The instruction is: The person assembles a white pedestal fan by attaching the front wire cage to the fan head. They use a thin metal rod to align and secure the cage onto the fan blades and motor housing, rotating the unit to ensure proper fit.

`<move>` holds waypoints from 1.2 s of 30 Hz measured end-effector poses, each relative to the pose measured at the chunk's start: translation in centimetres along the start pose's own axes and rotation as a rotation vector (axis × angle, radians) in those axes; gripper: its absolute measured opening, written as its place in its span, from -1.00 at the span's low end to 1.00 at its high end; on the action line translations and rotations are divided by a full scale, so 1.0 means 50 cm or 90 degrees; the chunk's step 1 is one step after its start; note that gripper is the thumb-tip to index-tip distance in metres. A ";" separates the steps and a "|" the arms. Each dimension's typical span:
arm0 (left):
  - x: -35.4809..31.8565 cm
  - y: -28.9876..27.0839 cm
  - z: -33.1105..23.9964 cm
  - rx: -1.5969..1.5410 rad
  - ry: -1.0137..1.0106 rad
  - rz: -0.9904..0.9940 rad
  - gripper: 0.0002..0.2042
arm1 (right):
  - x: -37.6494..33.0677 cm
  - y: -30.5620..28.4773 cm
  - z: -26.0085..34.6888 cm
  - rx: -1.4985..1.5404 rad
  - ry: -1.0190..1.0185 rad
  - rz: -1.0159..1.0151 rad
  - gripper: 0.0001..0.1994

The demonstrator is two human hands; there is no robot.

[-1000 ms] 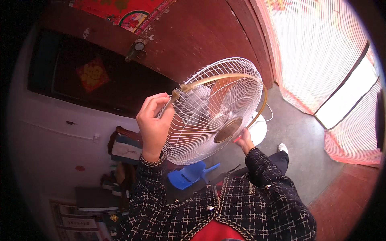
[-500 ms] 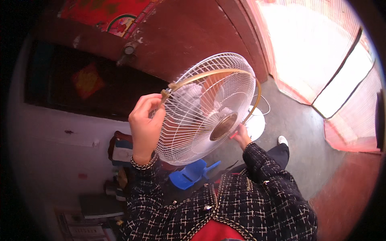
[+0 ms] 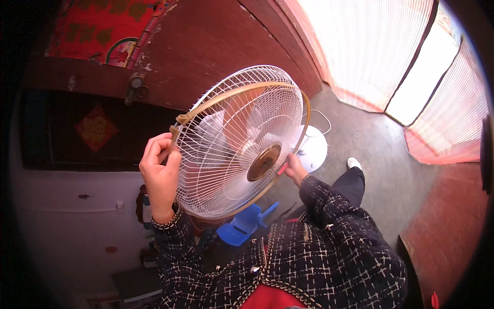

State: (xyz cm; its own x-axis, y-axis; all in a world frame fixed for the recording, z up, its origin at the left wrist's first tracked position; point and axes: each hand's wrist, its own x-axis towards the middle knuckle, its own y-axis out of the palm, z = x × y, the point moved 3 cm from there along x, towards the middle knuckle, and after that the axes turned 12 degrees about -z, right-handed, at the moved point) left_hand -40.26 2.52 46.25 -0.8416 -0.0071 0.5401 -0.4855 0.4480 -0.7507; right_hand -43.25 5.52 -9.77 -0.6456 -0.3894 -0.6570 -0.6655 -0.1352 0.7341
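A standing fan's round head fills the middle, with a white wire guard [image 3: 206, 190] and a brown-gold centre badge [image 3: 264, 162]. A gold rim band [image 3: 242, 90] runs around the guard. Behind the wires, pale blades [image 3: 213, 129] show. At the band's upper-left end is a gold clasp [image 3: 181, 119]; my left hand [image 3: 160, 172] pinches the band just below it, fingers bent. My right hand [image 3: 296, 169] is closed at the guard's lower right edge, beside the band. A small red thing [image 3: 282, 168] sticks out of it, its kind not clear.
The fan's round white base [image 3: 314, 149] stands on the grey floor with a white cord [image 3: 325, 117]. A blue plastic chair [image 3: 242, 226] is below the guard. A dark red door [image 3: 200, 46] rises behind, and a bright pleated curtain [image 3: 370, 51] hangs at the right.
The fan head and both hands have shifted left in the view. More of the gold band shows along the guard's lower right edge. Both hands keep their places on the fan.
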 end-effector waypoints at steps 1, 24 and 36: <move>0.008 0.006 -0.002 -0.025 0.001 0.003 -0.92 | 0.020 -0.006 0.000 0.015 0.000 0.008 -0.65; -0.035 0.016 0.089 -0.203 -0.021 0.185 -0.83 | -0.017 -0.038 0.036 -0.152 0.025 -0.089 -0.60; 0.007 0.060 0.069 -0.133 0.056 0.213 -0.79 | -0.003 -0.035 0.087 -0.120 -0.006 -0.087 -0.61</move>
State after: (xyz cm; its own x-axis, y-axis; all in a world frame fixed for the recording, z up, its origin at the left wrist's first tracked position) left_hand -42.82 0.78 42.90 -0.9173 0.2420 0.3163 -0.1221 0.5852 -0.8017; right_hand -43.60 9.76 -11.69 -0.5582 -0.3474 -0.7535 -0.6658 -0.3544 0.6566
